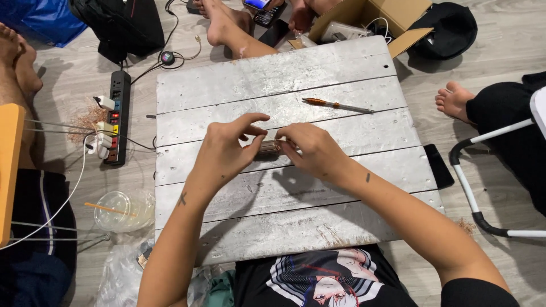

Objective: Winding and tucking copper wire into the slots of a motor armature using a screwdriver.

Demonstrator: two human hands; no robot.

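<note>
Grey plank board (318, 79), hands (227, 149) (313, 150) gripping brown cylinder (267, 149)

A low slatted table (341, 68) stands in front of me. My left hand (224, 150) and right hand (313, 149) meet over its middle, on what seems a small cylinder (267, 149) between them. A screwdriver (336, 104) lies behind my right hand. Left, on the floor: a power strip (117, 116), and nearer, a plastic cup (120, 209). Behind the table, a cardboard box (364, 17).
</note>
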